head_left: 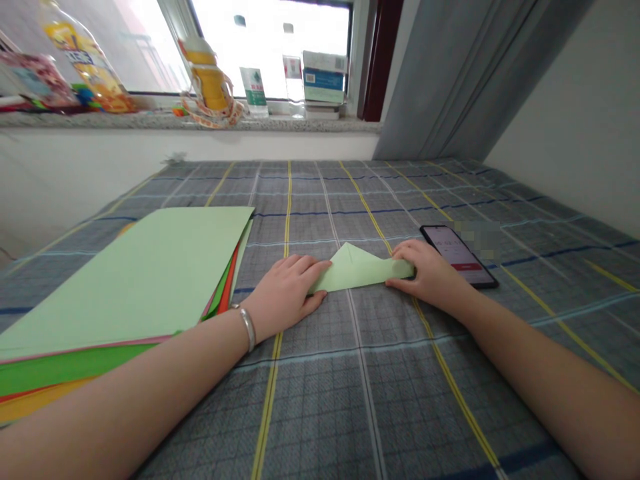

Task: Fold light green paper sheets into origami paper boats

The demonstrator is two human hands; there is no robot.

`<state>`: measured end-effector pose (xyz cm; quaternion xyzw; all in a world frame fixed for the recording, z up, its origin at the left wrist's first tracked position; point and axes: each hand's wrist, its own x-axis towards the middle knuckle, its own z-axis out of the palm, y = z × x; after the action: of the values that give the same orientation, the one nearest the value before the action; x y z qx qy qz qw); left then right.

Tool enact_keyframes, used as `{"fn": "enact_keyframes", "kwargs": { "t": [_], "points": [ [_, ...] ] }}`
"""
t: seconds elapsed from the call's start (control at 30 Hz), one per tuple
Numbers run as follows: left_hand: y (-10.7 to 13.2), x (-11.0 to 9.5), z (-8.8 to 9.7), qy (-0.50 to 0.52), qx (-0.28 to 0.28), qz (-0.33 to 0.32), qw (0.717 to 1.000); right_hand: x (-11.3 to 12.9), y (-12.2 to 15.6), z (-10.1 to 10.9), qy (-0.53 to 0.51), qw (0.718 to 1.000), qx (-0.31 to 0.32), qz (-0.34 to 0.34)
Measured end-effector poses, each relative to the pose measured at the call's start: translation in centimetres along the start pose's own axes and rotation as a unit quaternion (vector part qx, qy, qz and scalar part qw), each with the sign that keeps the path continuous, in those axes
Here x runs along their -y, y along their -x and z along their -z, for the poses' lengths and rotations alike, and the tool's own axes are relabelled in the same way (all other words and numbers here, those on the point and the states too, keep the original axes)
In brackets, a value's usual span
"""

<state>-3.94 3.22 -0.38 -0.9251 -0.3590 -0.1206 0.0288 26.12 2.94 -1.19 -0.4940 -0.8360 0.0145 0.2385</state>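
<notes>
A folded sheet of light green paper (356, 268) lies on the plaid cloth, with a peak pointing away from me and a long straight near edge. My left hand (285, 293), with a silver bangle at its wrist, presses on the paper's left end, thumb along the near edge. At the other end my right hand (425, 270) pinches the paper between thumb and fingers, and that end curls up slightly. Both end corners are partly hidden by my fingers.
To the left lies a stack of coloured paper (150, 267), light green on top. A phone (460, 257) with its screen lit rests just beyond my right hand. Bottles, a yellow flask (207, 77) and boxes (324, 79) stand on the windowsill (300, 125). A grey curtain (450, 73) hangs at right.
</notes>
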Motion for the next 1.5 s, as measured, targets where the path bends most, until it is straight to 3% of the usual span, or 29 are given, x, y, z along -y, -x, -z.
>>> {"fn": "enact_keyframes", "kwargs": {
  "t": [0.1, 0.3, 0.43, 0.57, 0.87, 1.27, 1.37, 1.43, 1.5],
  "points": [
    [0.0, -0.1, 0.0, 0.004, -0.005, 0.006, 1.000, -0.2, 0.0, 0.3, 0.001, 0.998, 0.014, 0.056],
    [-0.2, -0.3, 0.5, -0.015, -0.036, 0.029, 0.999, 0.9, 0.2, 0.6, -0.065, 0.996, 0.052, -0.037],
    [-0.3, -0.1, 0.6, -0.036, -0.060, 0.031, 0.997, 1.6, 0.2, 0.4, -0.135, 0.987, 0.063, -0.059],
    [-0.4, 0.1, 0.3, -0.036, -0.047, 0.035, 0.998, 1.4, 0.1, 0.0, -0.160, 0.980, 0.082, -0.086],
    [-0.6, 0.4, -0.2, 0.002, -0.012, 0.043, 0.999, 0.6, -0.6, -0.7, -0.103, 0.985, 0.085, -0.112],
    [-0.8, 0.0, -0.2, -0.049, -0.006, 0.031, 0.998, 0.9, -0.8, -0.6, 0.011, 0.990, 0.128, -0.062],
    [-0.8, -0.3, -0.2, -0.073, -0.049, -0.007, 0.996, 1.2, -0.8, -0.6, 0.033, 0.989, 0.130, -0.058],
    [-0.9, -0.4, -0.1, -0.070, -0.064, -0.090, 0.991, 1.2, -0.8, -0.6, 0.043, 0.989, 0.129, -0.051],
    [-1.3, -0.5, -0.2, -0.036, -0.028, -0.195, 0.980, 1.2, -0.8, -0.7, 0.047, 0.990, 0.125, -0.043]
  ]
}}
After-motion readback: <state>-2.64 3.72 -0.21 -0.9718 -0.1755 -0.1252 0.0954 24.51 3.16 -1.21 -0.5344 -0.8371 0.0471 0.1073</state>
